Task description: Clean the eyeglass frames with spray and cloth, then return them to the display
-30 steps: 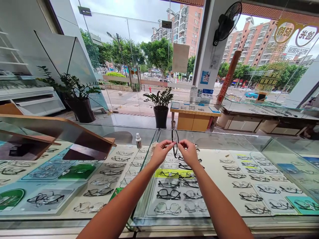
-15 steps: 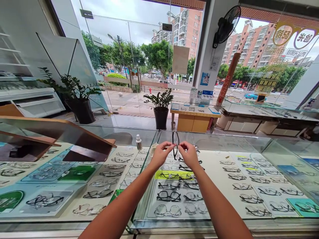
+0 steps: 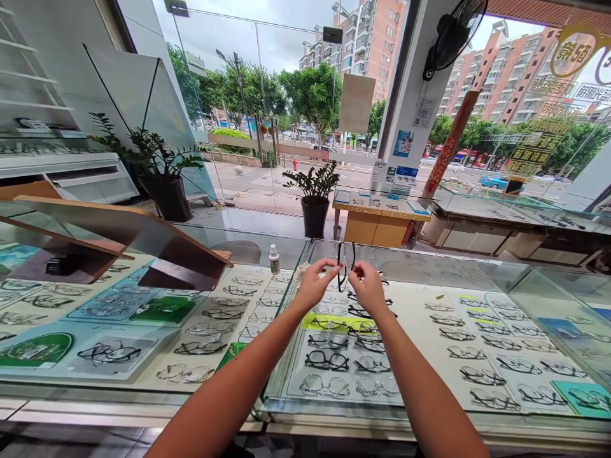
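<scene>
A pair of black-framed eyeglasses (image 3: 340, 275) is held up on edge above the glass display case (image 3: 305, 403). My left hand (image 3: 317, 280) pinches the frame from the left, thumb and fingers closed on it. On the other side, my right hand (image 3: 367, 285) is closed around a dark temple arm that points upward. Just left of my left hand lies a crumpled pale cloth (image 3: 301, 273), partly hidden. A small white bottle (image 3: 274, 259) with a label stands on the glass beyond it.
Rows of eyeglasses (image 3: 327, 360) lie inside the case under the glass. A brown wooden stand (image 3: 186, 251) sits on the left counter. Beyond the counter are a potted plant (image 3: 315, 213), a small display table (image 3: 382, 205) and glass doors.
The eyeglasses have turned, so one temple arm now stands apart from the frame front. My right hand has shifted slightly away from my left. The whole view has swung a little left and down.
</scene>
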A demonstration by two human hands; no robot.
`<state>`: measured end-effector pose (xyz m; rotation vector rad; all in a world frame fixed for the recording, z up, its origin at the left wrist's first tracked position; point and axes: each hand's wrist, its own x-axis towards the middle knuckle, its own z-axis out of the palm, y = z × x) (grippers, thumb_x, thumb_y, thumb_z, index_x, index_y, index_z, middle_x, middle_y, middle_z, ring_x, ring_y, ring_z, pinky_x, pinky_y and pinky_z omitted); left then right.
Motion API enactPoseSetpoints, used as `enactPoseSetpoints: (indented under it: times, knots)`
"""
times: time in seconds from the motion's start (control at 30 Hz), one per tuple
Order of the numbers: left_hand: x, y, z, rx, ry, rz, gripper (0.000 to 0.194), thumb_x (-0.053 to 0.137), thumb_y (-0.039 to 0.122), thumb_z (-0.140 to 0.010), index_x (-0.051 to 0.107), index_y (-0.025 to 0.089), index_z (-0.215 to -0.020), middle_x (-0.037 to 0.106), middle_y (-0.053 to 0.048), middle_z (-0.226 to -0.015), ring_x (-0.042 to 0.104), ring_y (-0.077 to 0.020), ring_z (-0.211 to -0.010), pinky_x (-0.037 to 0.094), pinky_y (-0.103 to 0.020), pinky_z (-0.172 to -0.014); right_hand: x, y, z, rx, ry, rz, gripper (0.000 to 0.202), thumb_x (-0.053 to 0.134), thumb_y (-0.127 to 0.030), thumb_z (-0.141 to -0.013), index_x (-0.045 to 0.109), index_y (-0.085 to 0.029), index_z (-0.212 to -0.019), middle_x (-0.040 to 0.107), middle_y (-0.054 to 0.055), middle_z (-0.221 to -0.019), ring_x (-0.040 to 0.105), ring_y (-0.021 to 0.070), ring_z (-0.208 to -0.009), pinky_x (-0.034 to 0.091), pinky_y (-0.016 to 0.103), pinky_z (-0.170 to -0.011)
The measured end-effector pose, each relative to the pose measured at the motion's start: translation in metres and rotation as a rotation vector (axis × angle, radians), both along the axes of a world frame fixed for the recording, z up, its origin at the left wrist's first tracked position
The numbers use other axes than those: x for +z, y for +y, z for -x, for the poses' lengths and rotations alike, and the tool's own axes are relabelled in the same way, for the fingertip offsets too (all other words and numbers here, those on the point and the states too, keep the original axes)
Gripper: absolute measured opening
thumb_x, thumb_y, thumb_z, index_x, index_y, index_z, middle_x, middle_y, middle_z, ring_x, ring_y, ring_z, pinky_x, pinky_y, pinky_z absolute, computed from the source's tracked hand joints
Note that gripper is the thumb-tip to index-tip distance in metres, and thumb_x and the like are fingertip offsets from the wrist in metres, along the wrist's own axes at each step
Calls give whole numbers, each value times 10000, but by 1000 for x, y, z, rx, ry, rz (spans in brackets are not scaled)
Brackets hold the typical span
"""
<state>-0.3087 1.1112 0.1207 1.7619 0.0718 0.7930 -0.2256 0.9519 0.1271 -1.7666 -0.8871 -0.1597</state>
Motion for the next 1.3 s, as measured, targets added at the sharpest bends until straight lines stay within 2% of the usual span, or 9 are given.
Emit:
enactPoseSetpoints:
  times: [0.17, 0.5, 0.77, 1.0, 1.07, 1.13, 1.17, 1.23, 1.3]
  knots:
    - [-4, 5, -3, 9, -6, 51, 294, 744, 504, -879, 777, 215, -927, 808, -77, -1041, 696, -252, -1006, 487, -378, -958, -1, -1, -6, 8, 37, -18, 166, 581, -353, -878, 544, -237, -766, 590, -16, -745, 506, 171, -704, 394, 307, -694]
    - [-3, 15, -10, 84, -108, 418, 376, 849, 540, -760, 754, 207, -905, 798, -72, -1045, 707, -249, -1089, 492, -399, -1052, -17, 7, -19, -70, 338, -231, 238, 597, -451, -846, 636, -217, -864, 613, -11, -744, 520, 168, -674, 446, 303, -658]
    - [-6, 13, -11, 148, -73, 534, 435, 865, 577, -724, 754, 210, -932, 797, -68, -1086, 686, -240, -1097, 501, -381, -1000, -24, 18, -9, -143, 442, -246, 306, 587, -522, -859, 546, -243, -739, 512, -28, -628, 457, 158, -564, 387, 297, -540]
    - [-4, 19, -9, 170, -173, 345, 357, 799, 533, -840, 740, 201, -958, 797, -86, -1054, 713, -239, -1063, 503, -385, -1008, -12, 7, 0, -131, 363, -141, 402, 653, -498, -872, 481, -248, -609, 417, -48, -568, 372, 145, -560, 323, 301, -553]
    - [-2, 17, -4, 235, -169, 194, 305, 744, 499, -905, 751, 203, -977, 797, -90, -1073, 706, -236, -1049, 498, -376, -980, -5, 4, 9, -95, 244, -124, 341, 625, -457, -908, 579, -232, -656, 440, -42, -581, 396, 151, -579, 342, 303, -574]
    - [0, 14, 1, 301, -176, 35, 254, 699, 455, -953, 759, 211, -989, 794, -83, -1081, 693, -235, -1059, 492, -375, -972, 0, 3, 21, -6, 115, -123, 240, 602, -398, -930, 748, -208, -921, 518, -32, -646, 464, 162, -623, 393, 302, -617]
    - [1, 11, 3, 323, -192, -28, 231, 687, 432, -966, 759, 215, -995, 790, -78, -1079, 688, -235, -1064, 493, -378, -974, 2, 4, 27, 45, 59, -116, 296, 590, -371, -939, 769, -203, -1103, 542, -31, -676, 488, 165, -643, 415, 301, -642]
    - [3, 6, 7, 344, -242, -120, 186, 680, 388, -978, 755, 220, -1000, 778, -69, -1060, 683, -234, -1061, 504, -390, -975, 2, 6, 39, 119, -28, -84, 460, 563, -326, -956, 693, -195, -1377, 551, -35, -709, 505, 161, -657, 436, 298, -673]
    - [4, 2, 9, 341, -288, -191, 146, 673, 350, -988, 746, 223, -998, 767, -63, -1043, 679, -230, -1056, 515, -397, -977, 0, 9, 47, 153, -84, -47, 550, 539, -291, -966, 602, -185, -1501, 561, -36, -728, 512, 159, -660, 442, 300, -686]
